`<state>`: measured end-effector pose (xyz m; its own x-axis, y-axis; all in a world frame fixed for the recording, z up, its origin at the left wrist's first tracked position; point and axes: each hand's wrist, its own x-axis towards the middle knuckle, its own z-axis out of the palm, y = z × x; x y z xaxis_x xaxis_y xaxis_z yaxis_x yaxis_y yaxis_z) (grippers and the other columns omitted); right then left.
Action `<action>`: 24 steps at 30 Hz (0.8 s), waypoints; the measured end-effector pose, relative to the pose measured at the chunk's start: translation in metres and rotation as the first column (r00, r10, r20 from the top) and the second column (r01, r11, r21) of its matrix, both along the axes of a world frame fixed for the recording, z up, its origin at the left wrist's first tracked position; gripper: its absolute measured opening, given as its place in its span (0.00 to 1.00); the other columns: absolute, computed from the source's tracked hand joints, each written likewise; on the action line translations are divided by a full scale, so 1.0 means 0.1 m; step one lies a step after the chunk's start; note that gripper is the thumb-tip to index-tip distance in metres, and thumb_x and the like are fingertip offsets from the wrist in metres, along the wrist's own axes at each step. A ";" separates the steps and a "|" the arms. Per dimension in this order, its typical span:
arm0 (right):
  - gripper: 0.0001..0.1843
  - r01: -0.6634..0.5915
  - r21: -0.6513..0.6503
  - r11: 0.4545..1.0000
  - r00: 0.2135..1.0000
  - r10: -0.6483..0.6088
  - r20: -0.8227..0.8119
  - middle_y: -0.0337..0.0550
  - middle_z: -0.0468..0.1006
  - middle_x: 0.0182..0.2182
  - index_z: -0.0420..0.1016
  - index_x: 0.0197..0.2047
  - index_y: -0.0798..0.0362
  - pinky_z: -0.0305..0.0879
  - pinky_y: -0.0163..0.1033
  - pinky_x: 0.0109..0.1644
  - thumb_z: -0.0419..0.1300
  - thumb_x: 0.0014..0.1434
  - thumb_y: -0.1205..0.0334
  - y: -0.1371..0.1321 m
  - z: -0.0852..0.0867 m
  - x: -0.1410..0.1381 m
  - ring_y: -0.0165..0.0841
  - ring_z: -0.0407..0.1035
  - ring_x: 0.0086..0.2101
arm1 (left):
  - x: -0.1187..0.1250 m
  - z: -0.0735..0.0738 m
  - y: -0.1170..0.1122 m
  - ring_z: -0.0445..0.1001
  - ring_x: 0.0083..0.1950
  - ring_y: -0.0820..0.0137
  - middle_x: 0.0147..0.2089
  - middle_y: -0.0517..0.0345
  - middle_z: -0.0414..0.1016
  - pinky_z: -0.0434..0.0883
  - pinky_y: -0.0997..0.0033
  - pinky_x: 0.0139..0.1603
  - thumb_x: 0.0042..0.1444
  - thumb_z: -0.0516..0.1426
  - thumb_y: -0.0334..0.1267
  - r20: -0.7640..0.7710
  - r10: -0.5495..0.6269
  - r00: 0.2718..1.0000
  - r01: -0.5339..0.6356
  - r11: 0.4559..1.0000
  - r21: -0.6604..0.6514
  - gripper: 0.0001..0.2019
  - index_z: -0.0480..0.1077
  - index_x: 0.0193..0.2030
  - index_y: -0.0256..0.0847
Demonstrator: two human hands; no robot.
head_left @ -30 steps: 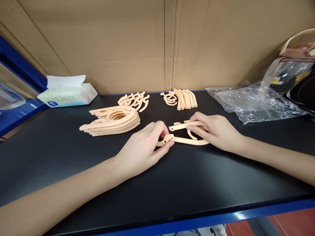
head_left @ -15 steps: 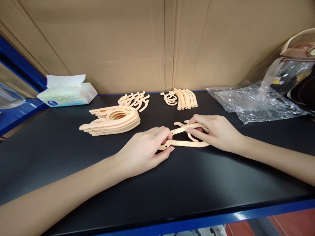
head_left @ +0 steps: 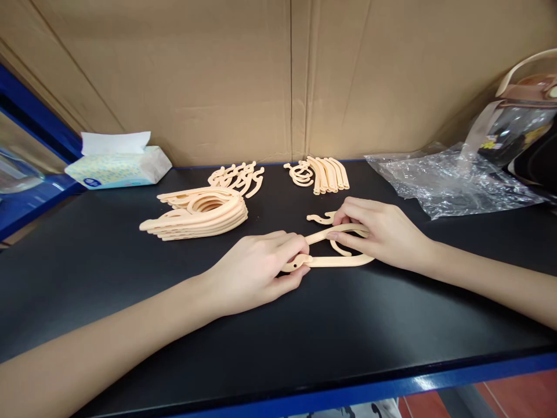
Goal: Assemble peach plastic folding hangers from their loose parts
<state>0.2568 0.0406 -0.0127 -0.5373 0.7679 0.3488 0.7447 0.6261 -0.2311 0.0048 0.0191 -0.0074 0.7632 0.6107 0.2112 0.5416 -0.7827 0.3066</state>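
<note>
A peach-coloured plastic folding hanger [head_left: 337, 262] lies between my hands, its two arms folded near each other. My left hand [head_left: 261, 268] is closed on the hanger's left end, fingers over the top and thumb below. Around its right, curved end my right hand [head_left: 383, 230] is closed, thumb and fingers on the upper arm. A hook-like piece [head_left: 319, 219] sticks out beyond the right hand's fingers, and a curved piece [head_left: 339, 248] shows between the arms. Whether these two join the hanger is hidden by the fingers.
Left of my hands stands a stack of folded hangers [head_left: 200, 223]. Behind are small hook pieces [head_left: 237, 177], curved pieces [head_left: 300, 174] and a row of arm pieces [head_left: 331, 175]. A tissue pack [head_left: 119, 168], crumpled plastic bag [head_left: 452, 183] and bottle [head_left: 513, 128] stand at the sides.
The hanger's left end and lower arm have shifted slightly toward me, my left hand moving with them. My right hand has tilted up a little. Both keep their grip.
</note>
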 end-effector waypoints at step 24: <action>0.20 -0.472 0.248 0.846 0.873 0.408 0.268 0.40 0.75 0.29 0.71 0.37 0.54 0.61 0.37 0.37 0.51 0.68 0.45 -0.02 0.03 -0.01 0.31 0.66 0.30 | -0.02 -0.04 -0.01 0.70 0.30 0.75 0.33 0.64 0.71 0.60 0.77 0.28 0.66 0.51 0.38 0.018 0.017 1.000 -0.018 0.998 0.052 0.04 0.64 0.42 0.42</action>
